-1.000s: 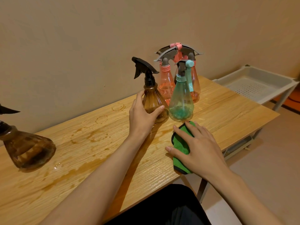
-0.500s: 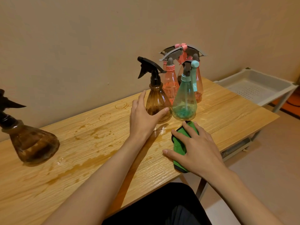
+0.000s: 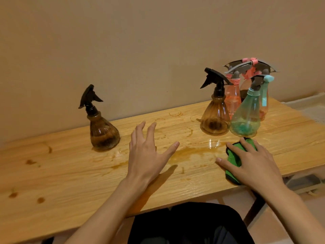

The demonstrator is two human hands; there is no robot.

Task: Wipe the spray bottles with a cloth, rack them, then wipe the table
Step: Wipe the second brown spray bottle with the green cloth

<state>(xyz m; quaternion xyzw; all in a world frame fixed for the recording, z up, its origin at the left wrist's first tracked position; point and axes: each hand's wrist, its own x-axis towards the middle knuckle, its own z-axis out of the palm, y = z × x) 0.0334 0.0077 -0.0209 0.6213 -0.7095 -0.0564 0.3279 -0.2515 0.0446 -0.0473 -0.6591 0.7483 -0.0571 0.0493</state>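
My left hand (image 3: 146, 155) is spread, fingers straight and holding nothing, left of the ribbed, bell-shaped amber plastic spray bottle (image 3: 215, 118) on the pale wood-grain table (image 3: 70, 182). My right hand (image 3: 253, 162) lies flat-fingered on the fuzzy green cloth (image 3: 233, 155), just front-right of that bottle. A smooth teal bottle (image 3: 246, 118) stands just beside its right, pink bottles (image 3: 233, 101) behind. A darker brown bottle (image 3: 102, 134) stands well to its left, and a glossy brownish spill (image 3: 190, 154) lies in front.
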